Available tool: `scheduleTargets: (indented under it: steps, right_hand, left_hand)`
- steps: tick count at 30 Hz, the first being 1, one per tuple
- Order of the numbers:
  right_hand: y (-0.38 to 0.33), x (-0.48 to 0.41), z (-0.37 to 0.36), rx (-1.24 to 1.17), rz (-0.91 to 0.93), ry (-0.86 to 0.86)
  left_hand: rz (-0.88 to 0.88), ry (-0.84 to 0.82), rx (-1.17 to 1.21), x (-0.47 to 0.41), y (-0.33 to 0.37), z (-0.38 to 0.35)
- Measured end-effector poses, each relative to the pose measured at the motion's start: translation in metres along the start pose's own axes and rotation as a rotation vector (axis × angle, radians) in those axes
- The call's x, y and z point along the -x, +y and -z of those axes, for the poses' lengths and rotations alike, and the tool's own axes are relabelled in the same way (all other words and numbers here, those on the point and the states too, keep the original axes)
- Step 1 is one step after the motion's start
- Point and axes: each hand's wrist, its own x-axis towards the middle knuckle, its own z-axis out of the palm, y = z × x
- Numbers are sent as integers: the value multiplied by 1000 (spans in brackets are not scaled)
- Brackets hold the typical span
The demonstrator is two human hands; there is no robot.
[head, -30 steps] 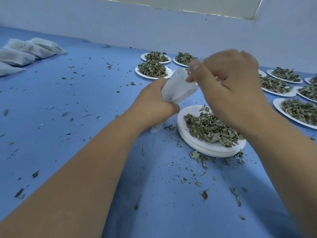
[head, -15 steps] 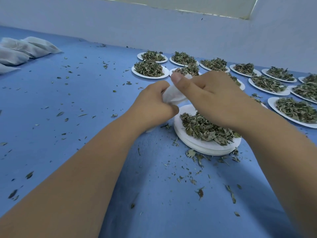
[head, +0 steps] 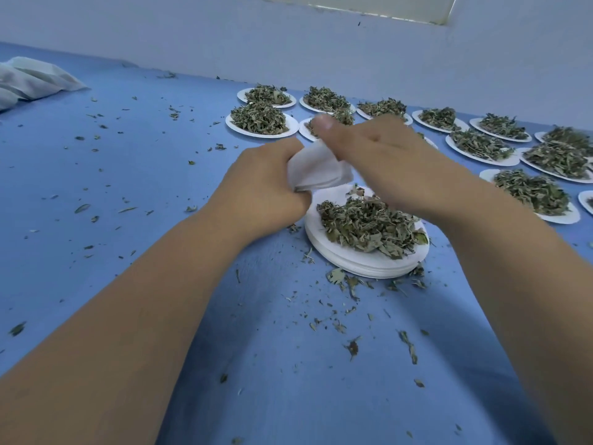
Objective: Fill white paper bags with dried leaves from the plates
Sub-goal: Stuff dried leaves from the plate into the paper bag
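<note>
Pale wall runs along the far side. Blue table fills most of the view, with both forearms reaching in from the near edge.

Far right of the table: many white plates in rows, each heaped with dried leaves. Far left, by the frame edge: filled bags, white, lying side by side, well apart from the plates.

Near centre: a stack of white plates. A heap of leaves sits on the top one, toward its right side; the left part of the top plate is bare.

Left hand is just left of the stack, fingers curled round a white paper bag, gripping its lower left part. Bag sits crumpled between the two hands, above the stack's far left rim.

Right hand lies over the bag's right side, touching it. Thumb is straight, pointing up and left. Its fingers are hidden behind the hand and motion-blurred, so cannot tell whether they pinch the bag or are spread.

Leaf crumbs are scattered over the table, thickest just in front of the stack
</note>
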Motion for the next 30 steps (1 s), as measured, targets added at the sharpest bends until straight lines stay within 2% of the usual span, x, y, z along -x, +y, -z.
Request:
scheduleTargets:
  steps: [2, 3, 6, 8, 16, 18, 20, 23, 26, 30]
  right_hand:
    - [15, 9, 12, 18, -4, 177]
    - [23, 14, 20, 60, -15, 170]
    - [35, 25, 33, 344, -175, -237]
    - [45, 27, 31, 491, -198, -368]
    - [65, 26, 18, 391, -24, -41]
    - [67, 28, 20, 331, -42, -55]
    - [66, 32, 22, 318, -94, -139]
    - [69, 35, 28, 478, -116, -204]
    - [69, 35, 28, 479, -96, -115]
    - [68, 36, 26, 324, -90, 71]
  left_hand:
    - [-11, 28, -173, -2, -6, 5]
    - [-5, 35, -247, -2, -7, 7]
    - [22, 27, -318, -3, -5, 11]
    - [26, 5, -312, -2, -4, 11]
    - [-1, -17, -255, -1, -3, 7]
    - [4, -44, -246, 0, -2, 7]
    - [17, -64, -240, 0, -3, 7]
    - [24, -66, -199, -1, -3, 5]
    - [21, -60, -185, -1, -2, 3]
    - [0, -68, -212, -1, -1, 2]
